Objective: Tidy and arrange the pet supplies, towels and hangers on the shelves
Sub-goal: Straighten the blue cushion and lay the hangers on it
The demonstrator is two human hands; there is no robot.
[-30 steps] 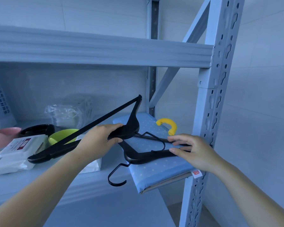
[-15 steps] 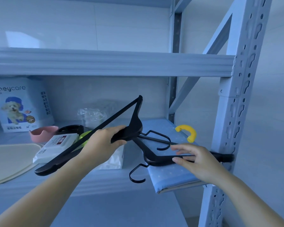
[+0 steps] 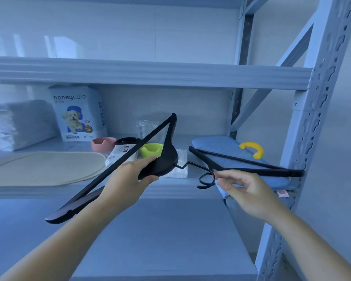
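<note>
Gripping one black hanger (image 3: 166, 159) by its neck just left of the blue board (image 3: 217, 147) on the shelf (image 3: 170, 191), the left hand (image 3: 130, 177) holds it tilted, while the right hand (image 3: 245, 187) pinches the second hanger (image 3: 288, 172) lying across that board.

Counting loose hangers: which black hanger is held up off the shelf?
The left hanger, gripped mid-air by the left hand; the other hanger lies across the blue board.

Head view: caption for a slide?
Left hand grips one black hanger; right hand pinches a second hanger on the blue board.
</note>
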